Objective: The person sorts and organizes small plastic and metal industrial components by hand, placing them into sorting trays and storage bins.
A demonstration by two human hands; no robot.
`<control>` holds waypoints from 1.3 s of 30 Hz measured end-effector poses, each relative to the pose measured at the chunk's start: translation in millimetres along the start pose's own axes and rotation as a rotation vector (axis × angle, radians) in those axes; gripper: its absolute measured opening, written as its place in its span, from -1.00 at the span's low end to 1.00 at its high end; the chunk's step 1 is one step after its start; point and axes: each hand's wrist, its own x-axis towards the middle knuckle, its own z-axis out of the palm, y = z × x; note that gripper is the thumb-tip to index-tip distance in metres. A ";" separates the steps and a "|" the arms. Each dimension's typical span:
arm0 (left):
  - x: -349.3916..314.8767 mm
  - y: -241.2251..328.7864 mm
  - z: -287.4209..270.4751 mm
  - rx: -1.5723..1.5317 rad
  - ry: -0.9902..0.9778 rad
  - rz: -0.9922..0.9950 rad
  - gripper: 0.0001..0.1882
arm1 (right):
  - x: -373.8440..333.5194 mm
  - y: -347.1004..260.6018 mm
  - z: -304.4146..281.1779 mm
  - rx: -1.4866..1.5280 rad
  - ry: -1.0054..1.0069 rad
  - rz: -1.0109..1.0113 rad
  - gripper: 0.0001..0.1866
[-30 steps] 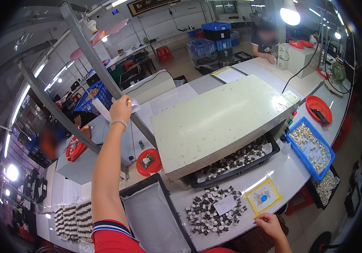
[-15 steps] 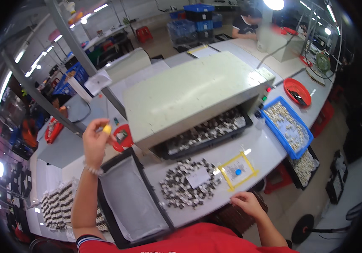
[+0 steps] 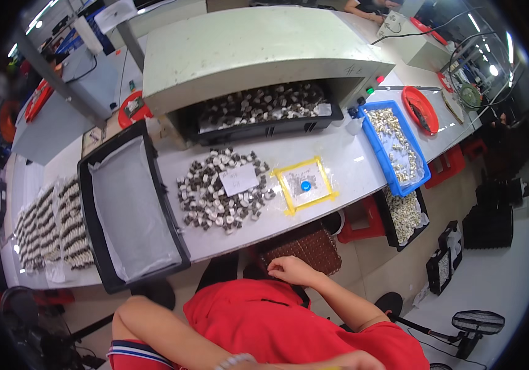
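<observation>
My left forearm bends across my body at the lower edge, a pale beaded bracelet on the wrist. My left hand (image 3: 361, 360) is mostly cut off there; a sliver of a small yellow thing (image 3: 337, 368) shows at it, its kind unclear. Over a brown woven seat (image 3: 304, 248), in front of the table edge, hangs my right hand (image 3: 292, 270), fingers curled in, nothing visible in them. On the white table lies a heap of small black-and-white pieces (image 3: 218, 200) with a paper slip (image 3: 240, 179) on it. Left of them stands a black tray (image 3: 169, 228) lined with pale sheet.
A pale green metal machine (image 3: 246, 49) stands behind, a black tray of pieces (image 3: 264, 129) in its opening. Yellow tape frames a sheet (image 3: 298, 196) with a blue round thing (image 3: 306, 185). Right are a blue tray (image 3: 378, 147) and red bowl (image 3: 411, 98); far left, rows of pieces (image 3: 45, 228).
My left hand has come down from above the black tray's far end to the lower edge at my body. The view has tilted downward. My right hand stays low before the table.
</observation>
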 end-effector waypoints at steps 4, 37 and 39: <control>8.8 -22.7 -6.4 -0.223 -0.068 -0.238 -0.42 | -15.9 18.4 28.3 -0.027 0.119 0.019 -0.82; -191.1 -5.2 69.1 0.639 -0.309 0.807 -0.47 | -139.6 141.0 165.1 -0.165 0.210 0.758 -0.81; -243.3 -46.6 57.8 0.651 -0.317 0.789 -0.46 | -131.9 141.6 172.2 -0.135 0.279 0.806 -0.84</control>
